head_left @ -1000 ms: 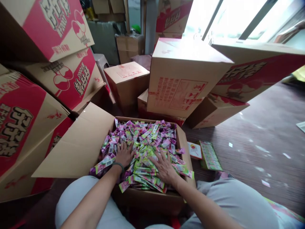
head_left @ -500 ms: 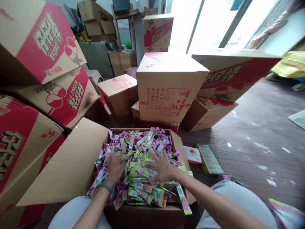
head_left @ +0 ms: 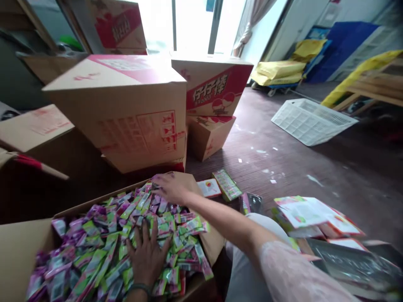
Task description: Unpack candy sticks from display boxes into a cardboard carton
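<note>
An open cardboard box [head_left: 211, 241] is filled with small purple, green and pink sachets [head_left: 107, 235] that look like wrapped candy. My left hand [head_left: 147, 253] lies palm down on the heap near the box's front, fingers spread, with a dark band around the wrist. At the far right corner, my right hand [head_left: 170, 188] rests on the sachets, its fingers stretched out and slightly blurred. Neither hand is seen holding a sachet. A few sachets overhang the right edge.
Behind the box stand a large carton [head_left: 141, 113] and stacked red-and-tan cartons [head_left: 217, 90]. Small flat boxes [head_left: 226, 184] lie to the right, near a pile of printed packaging [head_left: 308, 214]. Farther off are a white plastic crate [head_left: 311, 119] and a trolley with yellow sacks [head_left: 277, 73].
The view has swung right. My right hand has moved away to the box's far right corner, while my left hand has shifted from the left side toward the front middle of the heap.
</note>
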`<state>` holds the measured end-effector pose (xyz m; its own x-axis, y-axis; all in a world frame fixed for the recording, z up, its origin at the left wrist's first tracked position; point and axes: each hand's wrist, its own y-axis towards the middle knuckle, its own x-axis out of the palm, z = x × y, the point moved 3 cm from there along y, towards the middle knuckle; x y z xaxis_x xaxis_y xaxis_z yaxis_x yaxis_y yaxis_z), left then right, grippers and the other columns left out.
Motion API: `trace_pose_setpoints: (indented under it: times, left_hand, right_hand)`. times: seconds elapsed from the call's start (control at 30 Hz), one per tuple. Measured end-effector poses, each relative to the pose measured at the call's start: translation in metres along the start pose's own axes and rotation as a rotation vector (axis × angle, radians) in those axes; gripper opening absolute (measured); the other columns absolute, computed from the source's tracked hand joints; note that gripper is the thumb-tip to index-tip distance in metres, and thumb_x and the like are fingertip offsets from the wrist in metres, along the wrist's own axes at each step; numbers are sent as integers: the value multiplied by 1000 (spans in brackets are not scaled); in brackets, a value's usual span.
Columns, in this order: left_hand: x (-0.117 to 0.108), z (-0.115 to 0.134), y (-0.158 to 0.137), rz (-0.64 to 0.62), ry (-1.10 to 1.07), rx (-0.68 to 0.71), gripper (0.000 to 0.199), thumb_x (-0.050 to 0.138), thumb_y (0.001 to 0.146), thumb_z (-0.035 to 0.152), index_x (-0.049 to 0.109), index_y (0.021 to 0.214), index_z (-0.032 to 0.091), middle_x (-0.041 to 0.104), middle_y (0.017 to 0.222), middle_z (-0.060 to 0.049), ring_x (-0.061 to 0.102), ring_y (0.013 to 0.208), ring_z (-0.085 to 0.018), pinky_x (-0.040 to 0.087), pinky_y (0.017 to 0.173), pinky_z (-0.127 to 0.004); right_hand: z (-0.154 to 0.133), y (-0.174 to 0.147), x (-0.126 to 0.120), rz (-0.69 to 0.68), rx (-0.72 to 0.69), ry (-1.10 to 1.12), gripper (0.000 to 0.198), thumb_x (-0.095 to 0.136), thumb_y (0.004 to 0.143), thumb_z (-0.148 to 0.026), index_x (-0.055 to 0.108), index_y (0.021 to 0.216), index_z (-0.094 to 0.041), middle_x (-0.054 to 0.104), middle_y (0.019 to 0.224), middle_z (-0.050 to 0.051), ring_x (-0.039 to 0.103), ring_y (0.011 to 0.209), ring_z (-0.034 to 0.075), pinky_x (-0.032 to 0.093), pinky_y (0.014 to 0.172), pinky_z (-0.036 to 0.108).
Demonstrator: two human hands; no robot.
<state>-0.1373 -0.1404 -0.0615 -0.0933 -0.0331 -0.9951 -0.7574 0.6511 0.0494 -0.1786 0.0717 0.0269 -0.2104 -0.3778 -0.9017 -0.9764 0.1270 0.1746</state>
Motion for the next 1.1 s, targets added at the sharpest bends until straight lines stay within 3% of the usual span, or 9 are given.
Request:
trace_pose_setpoints:
  times: [0.1,0.2,0.3,0.43,0.53,0.63,0.83,0.97,1.1]
  left_hand:
    - [8,0,2,-11,30,10,78,49,88,58,39,155,19,37,159,-19,34,143,-45,8,119,-67]
    - [15,0,2,-9,30,16,74,48,88,56,45,152,18,40,157,-19,35,141,-46,7,120,-66]
    - [22,-1,2,18,12,20,73,46,87,55,50,149,16,43,155,-19,36,140,-45,9,120,-66]
    - [33,-5,1,37,10,-14,71,48,85,55,54,145,18,45,154,-17,34,143,-43,10,122,-63]
    - [41,-10,-1,11,29,-10,70,48,85,56,56,143,18,47,152,-17,30,145,-42,11,123,-62]
    - [44,-12,-2,17,38,35,72,48,87,54,53,144,12,46,151,-22,26,146,-44,14,121,-65]
    - [43,-12,-4,161,-36,110,72,48,90,46,40,152,11,45,149,-25,21,148,-44,16,117,-69]
    - [42,-9,-3,187,-61,94,64,49,90,45,53,143,10,47,148,-25,24,147,-43,16,118,-68]
    - [40,-7,-2,172,-91,56,63,49,89,48,60,137,9,46,151,-23,27,146,-43,13,119,-67]
  right_hand:
    - [85,-23,-58,100,113,-117,47,50,101,-36,52,142,-15,52,146,13,45,134,23,34,114,37]
    - [178,-55,-86,-22,297,-306,67,61,94,-38,41,151,-11,45,151,20,43,136,32,34,113,49]
    - [247,-96,-61,-333,325,-444,107,85,72,-41,27,159,-18,23,163,22,22,149,40,22,116,63]
    - [297,-146,21,-526,322,-474,131,96,50,-35,26,159,-20,11,166,22,7,152,44,4,117,69]
    - [313,-169,77,-543,320,-410,130,97,44,-36,34,156,-19,13,165,22,7,152,45,-2,117,69]
    - [321,-179,102,-504,326,-433,127,95,47,-32,32,157,-23,15,166,20,8,151,47,2,118,67]
    - [327,-174,106,-538,361,-514,131,92,56,-36,15,162,-21,24,161,28,22,147,49,21,117,58]
    - [315,-165,103,-571,338,-531,133,92,53,-35,17,161,-23,29,158,29,29,143,50,22,114,56]
    - [278,-154,76,-505,280,-463,120,86,58,-46,27,159,-23,36,153,28,33,138,51,23,110,56]
